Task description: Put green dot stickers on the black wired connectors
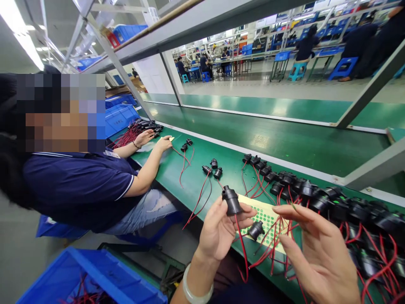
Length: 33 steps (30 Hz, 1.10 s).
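My left hand (217, 230) holds a small black cylindrical part (233, 202) with a narrow nozzle-like top and a red wire hanging from it. To its right, my right hand (322, 249) has thumb and index finger apart; a tiny greenish piece shows by the index finger, too small to name. Beneath the hands lies a pale yellow sheet (268, 211) of round green stickers. Another black part (256, 230) rests on that sheet, with red wires partly crossing it.
Many similar black wired parts (319, 200) are heaped along the green bench (196, 194) to the right. On the left a co-worker (82, 181) sits with both hands over the bench. A blue bin (95, 270) stands low left; metal frame bars (373, 84) cross ahead.
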Motion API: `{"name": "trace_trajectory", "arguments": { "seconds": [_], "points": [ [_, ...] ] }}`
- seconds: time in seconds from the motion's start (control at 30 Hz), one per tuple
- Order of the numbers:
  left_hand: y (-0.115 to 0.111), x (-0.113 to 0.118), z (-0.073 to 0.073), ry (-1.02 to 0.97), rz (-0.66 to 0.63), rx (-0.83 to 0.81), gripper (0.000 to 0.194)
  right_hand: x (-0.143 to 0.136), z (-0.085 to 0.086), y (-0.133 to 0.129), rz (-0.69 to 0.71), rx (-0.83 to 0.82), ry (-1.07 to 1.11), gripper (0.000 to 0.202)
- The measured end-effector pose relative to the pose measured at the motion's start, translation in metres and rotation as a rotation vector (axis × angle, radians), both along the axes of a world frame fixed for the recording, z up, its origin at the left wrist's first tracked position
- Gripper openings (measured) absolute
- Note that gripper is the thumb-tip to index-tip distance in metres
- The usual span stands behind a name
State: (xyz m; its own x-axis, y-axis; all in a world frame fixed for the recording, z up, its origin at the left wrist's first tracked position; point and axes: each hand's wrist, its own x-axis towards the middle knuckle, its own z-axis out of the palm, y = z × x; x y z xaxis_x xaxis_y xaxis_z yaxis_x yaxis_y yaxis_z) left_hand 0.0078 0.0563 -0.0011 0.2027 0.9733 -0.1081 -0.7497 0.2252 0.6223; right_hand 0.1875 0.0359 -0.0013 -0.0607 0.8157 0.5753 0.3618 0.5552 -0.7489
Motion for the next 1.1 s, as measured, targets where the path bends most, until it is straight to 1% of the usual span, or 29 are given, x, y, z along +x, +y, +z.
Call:
{"name": "trace_trajectory", "arguments": {
  "seconds": [0.07,0.17,0.23,0.33,0.43,0.5,0.57,0.63,0.7,0.77,0.83,0.9,0.97,1.1],
  "points": [
    [0.003,-0.003,0.001,-0.11,-0.102,-0.111,0.03,0.001,0.005,0.001,-0.005,0.002,0.034,0.033],
    [0.004,-0.004,0.001,-0.211,-0.193,-0.177,0.034,0.003,0.012,0.001,-0.004,0.043,0.09,0.02],
    [0.003,-0.003,0.0,-0.25,-0.213,-0.191,0.035,0.005,0.014,0.0,-0.016,0.042,0.094,0.013],
    [0.0,-0.001,0.001,-0.266,-0.238,-0.196,0.038,0.008,0.014,-0.002,-0.033,0.016,0.09,0.009],
    [-0.001,0.0,0.001,-0.25,-0.253,-0.184,0.04,0.01,0.014,-0.003,-0.036,0.008,0.087,0.007],
    [-0.003,0.002,0.001,-0.215,-0.235,-0.161,0.037,0.012,0.015,-0.002,-0.034,0.018,0.071,0.008],
    [-0.006,0.006,0.001,-0.13,-0.172,-0.094,0.032,0.013,0.017,-0.002,-0.032,0.025,0.045,0.008],
    [-0.011,0.01,0.001,0.007,-0.061,0.03,0.032,0.016,0.02,-0.001,-0.026,0.036,0.003,0.009],
    [-0.018,0.013,0.001,0.197,0.046,0.159,0.035,0.02,0.025,-0.001,-0.005,0.056,-0.058,0.009],
    [-0.024,0.015,0.002,0.397,0.11,0.248,0.035,0.024,0.031,-0.002,0.023,0.086,-0.135,0.01],
    [-0.029,0.016,0.002,0.576,0.136,0.294,0.033,0.027,0.037,-0.003,0.055,0.119,-0.221,0.01],
    [-0.032,0.016,0.001,0.703,0.153,0.341,0.032,0.027,0.043,-0.004,0.093,0.14,-0.309,0.009],
    [-0.034,0.016,0.0,0.788,0.163,0.384,0.033,0.026,0.047,-0.005,0.134,0.156,-0.381,0.009],
    [-0.037,0.016,-0.002,0.882,0.175,0.458,0.036,0.022,0.049,-0.008,0.176,0.188,-0.462,0.016]
  ]
}}
